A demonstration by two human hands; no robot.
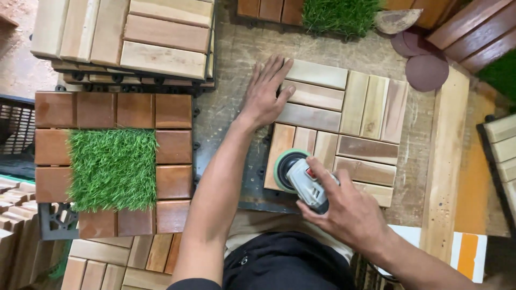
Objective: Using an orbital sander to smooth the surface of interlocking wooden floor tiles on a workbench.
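On the wooden tile (344, 107), left hand (266, 94) spread flat; right hand (349, 212) grips sander (301, 180) pointing up-left.

Pale wooden tile (344, 126) in the middle of the workbench (236, 59), left hand (267, 94) flat on the tile's top left corner, right hand (346, 212) gripping a grey sander (301, 177) on its bottom left slats, grass tile (113, 166) far to its left, round brown discs (424, 64) past its top right corner
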